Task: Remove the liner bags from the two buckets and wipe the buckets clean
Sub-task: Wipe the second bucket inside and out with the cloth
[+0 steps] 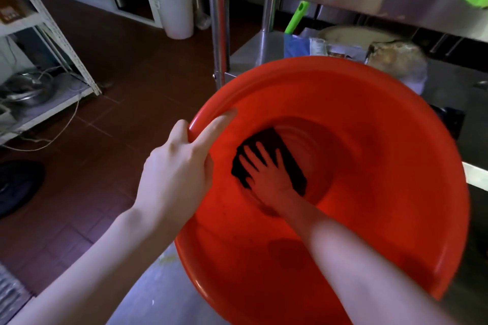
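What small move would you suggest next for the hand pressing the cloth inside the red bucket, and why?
Probably slide the right hand and the dark cloth in a circle round the bottom, then up the wall. The cloth lies flat under straight fingers at the bottom of the red bucket, the left hand grips its rim, and no liner shows.

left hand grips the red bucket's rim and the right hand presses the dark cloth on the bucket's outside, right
Not the outside: the head view shows the right hand pressing the dark cloth inside the red bucket, at its bottom. The left hand grips its rim.
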